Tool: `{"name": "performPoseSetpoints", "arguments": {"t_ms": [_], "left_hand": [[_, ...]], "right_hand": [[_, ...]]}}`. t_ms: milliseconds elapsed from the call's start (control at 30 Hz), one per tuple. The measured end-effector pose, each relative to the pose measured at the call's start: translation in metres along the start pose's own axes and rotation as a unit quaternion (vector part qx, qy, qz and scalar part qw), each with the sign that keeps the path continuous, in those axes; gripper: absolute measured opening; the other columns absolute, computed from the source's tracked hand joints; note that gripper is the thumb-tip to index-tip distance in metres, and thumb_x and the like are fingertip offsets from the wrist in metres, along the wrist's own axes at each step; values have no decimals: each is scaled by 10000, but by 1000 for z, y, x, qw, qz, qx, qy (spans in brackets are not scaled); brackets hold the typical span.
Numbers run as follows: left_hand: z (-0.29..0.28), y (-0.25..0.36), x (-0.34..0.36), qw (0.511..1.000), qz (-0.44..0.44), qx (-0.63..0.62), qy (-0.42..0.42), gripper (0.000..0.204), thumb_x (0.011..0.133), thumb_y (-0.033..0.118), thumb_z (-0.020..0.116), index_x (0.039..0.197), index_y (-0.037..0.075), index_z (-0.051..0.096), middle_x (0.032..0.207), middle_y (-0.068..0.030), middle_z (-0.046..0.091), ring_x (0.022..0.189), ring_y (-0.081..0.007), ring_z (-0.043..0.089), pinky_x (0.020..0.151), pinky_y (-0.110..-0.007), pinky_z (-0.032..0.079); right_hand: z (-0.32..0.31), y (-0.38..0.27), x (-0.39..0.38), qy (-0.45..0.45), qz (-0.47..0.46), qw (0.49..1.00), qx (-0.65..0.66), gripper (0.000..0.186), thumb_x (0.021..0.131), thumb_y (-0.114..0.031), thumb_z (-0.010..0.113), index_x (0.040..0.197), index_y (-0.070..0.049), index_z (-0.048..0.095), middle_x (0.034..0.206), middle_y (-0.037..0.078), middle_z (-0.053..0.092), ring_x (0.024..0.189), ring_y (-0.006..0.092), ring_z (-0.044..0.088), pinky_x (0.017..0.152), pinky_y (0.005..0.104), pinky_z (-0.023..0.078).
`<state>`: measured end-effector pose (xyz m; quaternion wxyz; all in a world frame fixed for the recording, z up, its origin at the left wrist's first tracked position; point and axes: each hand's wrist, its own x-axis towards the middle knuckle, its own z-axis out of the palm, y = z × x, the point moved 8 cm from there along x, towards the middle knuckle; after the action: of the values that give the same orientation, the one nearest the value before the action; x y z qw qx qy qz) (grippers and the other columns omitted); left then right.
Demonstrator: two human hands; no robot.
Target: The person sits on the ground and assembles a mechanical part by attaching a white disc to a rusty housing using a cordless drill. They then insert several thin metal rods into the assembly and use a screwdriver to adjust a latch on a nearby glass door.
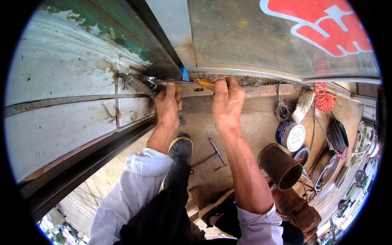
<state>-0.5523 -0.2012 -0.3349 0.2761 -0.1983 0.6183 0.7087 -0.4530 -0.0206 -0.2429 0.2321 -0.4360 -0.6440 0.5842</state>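
Note:
A screwdriver [190, 82] with a yellow-orange handle lies level across the top middle. My right hand [228, 100] is closed around its handle. The thin shaft runs left to a shiny metal fitting [151, 80] beside a grey cylindrical piece [138, 84] at the tiled wall [69, 77]. My left hand [166, 104] has its fingers curled at the shaft, close to the fitting, and pinches it. The shaft's tip is hard to make out against the fitting. A small blue object [185, 74] stands just behind the shaft.
A T-shaped metal wrench [216, 153] lies on the floor between my forearms. To the right are a rusty metal can [281, 165], a round blue-and-white tin [292, 135], a red coiled hose [324, 98] and a black cable [338, 136]. A glass door [245, 41] borders the far side.

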Motion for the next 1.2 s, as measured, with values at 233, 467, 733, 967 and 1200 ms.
{"name": "performPoseSetpoints", "arguments": {"t_ms": [233, 467, 733, 967, 1200], "left_hand": [[6, 10, -6, 999, 35, -3, -27, 358, 968, 398, 735, 872, 67, 640, 674, 26, 505, 520, -67, 402, 454, -242, 311], [5, 14, -8, 999, 31, -33, -20, 371, 939, 400, 776, 830, 82, 618, 680, 40, 501, 521, -56, 398, 453, -242, 308], [5, 18, -7, 998, 43, -21, -30, 382, 949, 391, 768, 773, 116, 569, 659, 46, 472, 511, -59, 384, 453, -247, 302], [4, 18, -5, 998, 58, -13, -25, 391, 964, 362, 755, 735, 132, 536, 641, 49, 459, 511, -65, 385, 457, -254, 300], [4, 19, -6, 997, 65, -16, -32, 376, 960, 355, 761, 744, 134, 545, 648, 49, 469, 520, -62, 390, 461, -251, 300]], "right_hand": [[2, 4, 0, -6, 28, 1000, 6, 294, 991, -166, 557, 791, 50, 549, 620, 124, 520, 630, 144, 467, 580, 377, 456], [-1, 1, 1, -12, 24, 1000, -4, 307, 992, -181, 553, 796, 55, 551, 627, 129, 519, 632, 148, 471, 590, 374, 460], [0, -7, -2, -23, 29, 999, -2, 304, 1006, -172, 543, 802, 52, 556, 625, 106, 518, 632, 131, 459, 571, 361, 443], [-1, -17, -4, -27, 7, 1000, -3, 306, 1014, -172, 548, 802, 48, 556, 623, 106, 520, 626, 128, 462, 560, 359, 441], [-2, -34, -7, -27, -100, 993, -65, 246, 1030, -138, 564, 848, 27, 556, 618, 155, 546, 565, 147, 483, 534, 363, 458]]}}
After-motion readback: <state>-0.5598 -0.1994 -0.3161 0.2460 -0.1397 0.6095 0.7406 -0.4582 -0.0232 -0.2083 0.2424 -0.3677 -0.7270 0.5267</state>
